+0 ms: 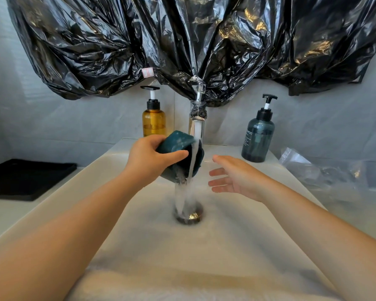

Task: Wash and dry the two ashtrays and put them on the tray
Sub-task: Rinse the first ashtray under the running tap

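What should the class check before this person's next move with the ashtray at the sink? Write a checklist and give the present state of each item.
1. Left hand grips the ashtray securely: ok, fingers and thumb curl round it.
2. Ashtray is under the water stream: ok, water strikes it and runs off.
3. Right hand is free to rub: ok, open and apart from the ashtray.
4. Tray is ready: ok, it lies on the counter to the left.
5. Ashtray is rinsed clean: cannot tell.
6. Second ashtray is located: cannot tell, not in view.
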The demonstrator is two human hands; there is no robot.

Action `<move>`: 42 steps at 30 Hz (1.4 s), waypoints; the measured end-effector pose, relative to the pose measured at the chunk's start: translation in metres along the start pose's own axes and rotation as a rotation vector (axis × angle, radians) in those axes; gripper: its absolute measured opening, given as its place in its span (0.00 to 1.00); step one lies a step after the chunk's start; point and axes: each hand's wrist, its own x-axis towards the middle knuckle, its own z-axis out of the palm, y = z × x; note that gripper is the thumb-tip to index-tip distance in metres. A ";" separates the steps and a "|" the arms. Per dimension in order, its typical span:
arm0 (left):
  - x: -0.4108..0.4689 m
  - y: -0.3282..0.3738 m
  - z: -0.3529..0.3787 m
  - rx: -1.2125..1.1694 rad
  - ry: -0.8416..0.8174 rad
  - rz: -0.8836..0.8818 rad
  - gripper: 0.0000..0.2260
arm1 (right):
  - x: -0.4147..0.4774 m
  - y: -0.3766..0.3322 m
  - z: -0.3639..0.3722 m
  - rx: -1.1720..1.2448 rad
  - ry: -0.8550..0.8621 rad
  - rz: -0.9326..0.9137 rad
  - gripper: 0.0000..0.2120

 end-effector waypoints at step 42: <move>0.007 -0.002 0.011 -0.242 -0.082 -0.494 0.26 | -0.025 -0.013 0.015 -0.089 0.051 0.179 0.14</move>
